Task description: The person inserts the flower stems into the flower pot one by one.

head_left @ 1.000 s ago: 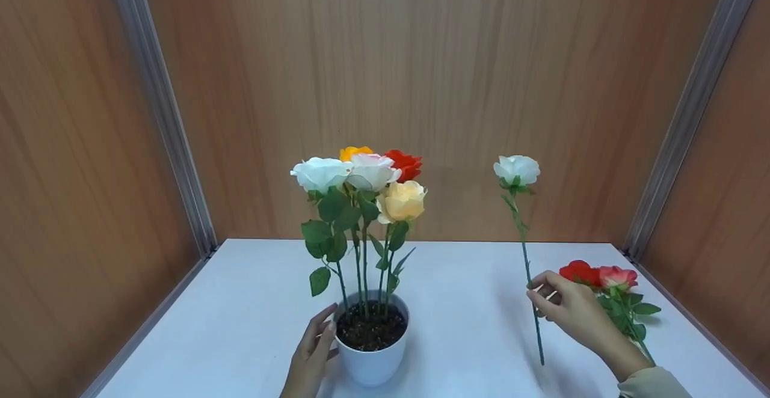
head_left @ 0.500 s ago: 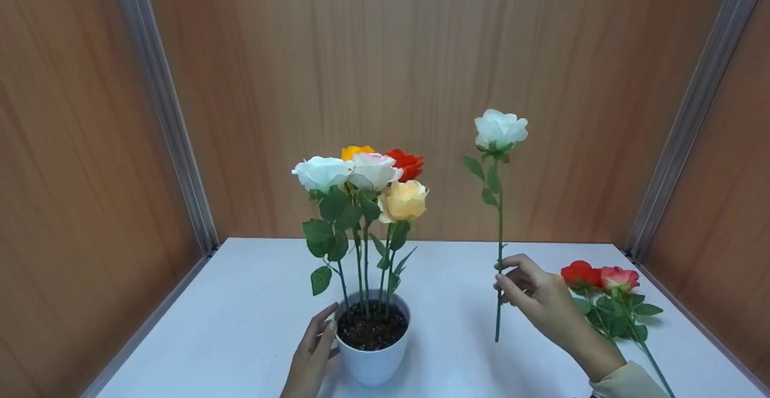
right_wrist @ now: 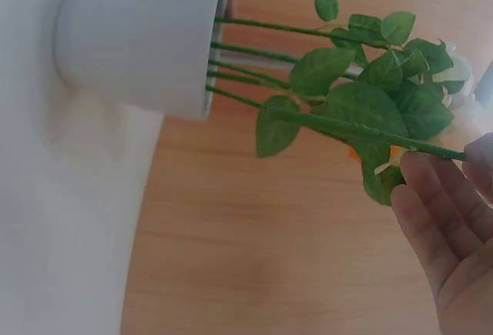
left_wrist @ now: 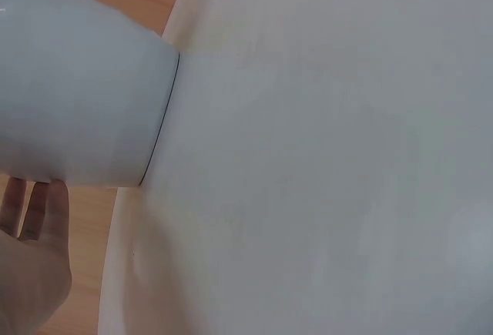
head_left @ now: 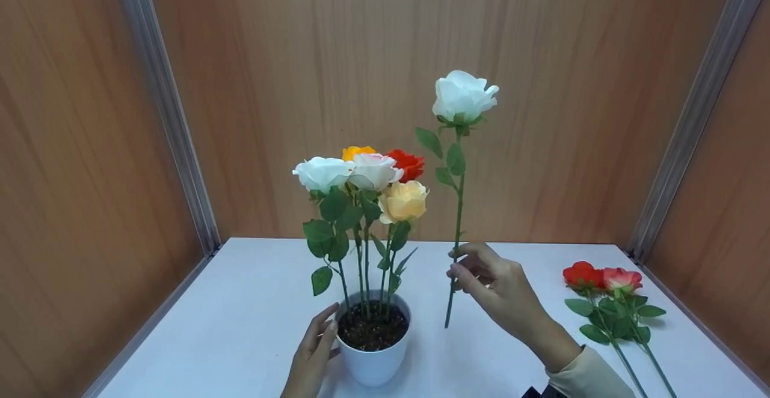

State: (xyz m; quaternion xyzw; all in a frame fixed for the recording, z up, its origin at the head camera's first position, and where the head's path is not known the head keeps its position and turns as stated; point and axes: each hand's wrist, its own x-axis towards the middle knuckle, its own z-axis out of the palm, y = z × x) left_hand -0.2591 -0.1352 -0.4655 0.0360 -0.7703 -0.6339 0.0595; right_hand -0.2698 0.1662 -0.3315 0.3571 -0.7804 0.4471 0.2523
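My right hand [head_left: 508,293] pinches the lower stem of a white rose [head_left: 464,97] between thumb and fingers. Upright and above the table, this rose is to the right of a white flower pot [head_left: 374,367]. In the right wrist view, the green stem [right_wrist: 354,128] runs from the fingertips past the potted leaves. Dark soil [head_left: 372,332] fills the pot, where several roses in white, orange, red and pale yellow [head_left: 404,201] stand. My left hand [head_left: 311,353] rests on the pot's left side with its fingers extended; their tips touch the wall in the left wrist view.
A red rose [head_left: 582,274] and a pink rose [head_left: 622,278] lie side by side at the right of the white table [head_left: 252,302]. Wood-grain panels [head_left: 385,55] with grey metal corner posts [head_left: 165,109] enclose the table at the back and sides.
My right hand has lifted the white rose and carried it left toward the pot, away from the two lying roses. My left hand stays at the pot.
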